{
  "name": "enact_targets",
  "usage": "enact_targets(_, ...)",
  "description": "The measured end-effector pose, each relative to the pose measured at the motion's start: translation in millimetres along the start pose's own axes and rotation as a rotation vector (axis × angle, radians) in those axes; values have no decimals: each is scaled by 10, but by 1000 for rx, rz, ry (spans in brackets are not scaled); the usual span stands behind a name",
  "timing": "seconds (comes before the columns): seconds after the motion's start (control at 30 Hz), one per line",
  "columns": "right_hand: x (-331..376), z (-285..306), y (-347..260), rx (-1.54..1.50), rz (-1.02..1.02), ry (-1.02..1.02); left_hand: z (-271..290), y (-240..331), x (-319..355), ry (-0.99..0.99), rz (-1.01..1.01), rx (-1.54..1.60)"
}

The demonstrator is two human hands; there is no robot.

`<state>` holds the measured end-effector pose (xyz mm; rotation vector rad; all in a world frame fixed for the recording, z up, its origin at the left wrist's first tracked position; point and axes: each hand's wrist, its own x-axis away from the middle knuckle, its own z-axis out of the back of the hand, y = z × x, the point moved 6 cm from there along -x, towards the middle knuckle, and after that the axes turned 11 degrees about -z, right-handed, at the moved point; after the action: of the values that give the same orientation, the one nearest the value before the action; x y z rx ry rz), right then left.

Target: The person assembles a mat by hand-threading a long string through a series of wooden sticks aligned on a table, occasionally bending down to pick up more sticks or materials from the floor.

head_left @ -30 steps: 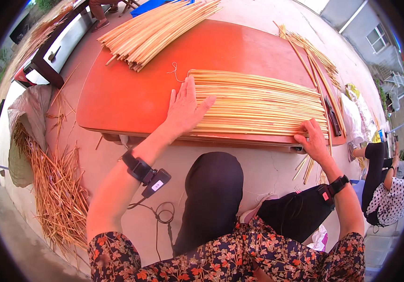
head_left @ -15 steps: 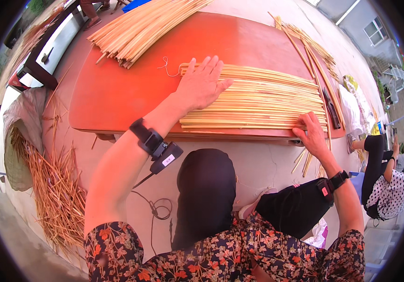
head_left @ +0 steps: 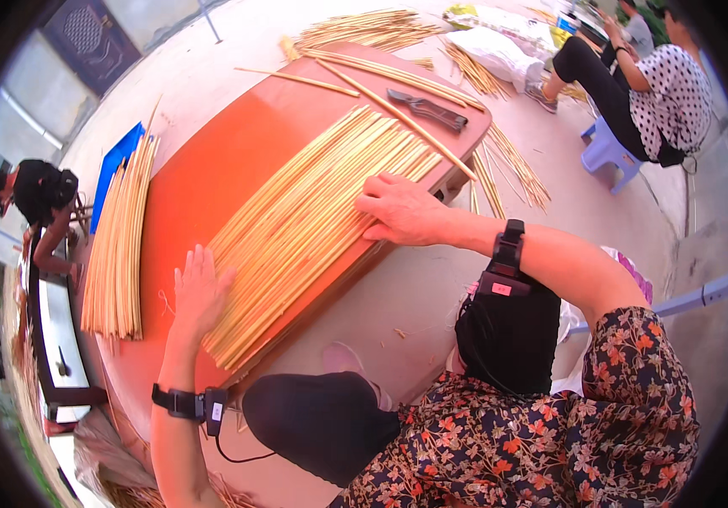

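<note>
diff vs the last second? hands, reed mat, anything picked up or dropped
The view swung round, so the orange table now runs diagonally. The left hand slid from mid-row to the near end of the row of reed stalks. The right hand went from the row's edge to lying flat on top of it. Nothing grasped or released. Unchanged: both palms open on the stalks, the loose bundle beside them, the cutting tool on the table.

Bright, even daylight with soft shadows; sharp centre, strong fisheye bending and dark rim.
</note>
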<state>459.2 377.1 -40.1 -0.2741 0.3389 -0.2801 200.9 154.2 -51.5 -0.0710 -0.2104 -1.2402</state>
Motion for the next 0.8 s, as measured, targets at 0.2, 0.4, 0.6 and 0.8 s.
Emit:
enact_targets(0.2,2,150,157,-13,-33,1,496,1134,-879,103,-308,18)
enact_targets(0.4,61,189,196,3,-6,47,237,1619,-1625,118,-375,100)
enact_targets(0.6,113,203,284,47,-86,27,128,1749,-1723,154,-394,94)
enact_targets(0.8,163,356,420,48,-122,-87,125,1885,-1804,120,-410,91)
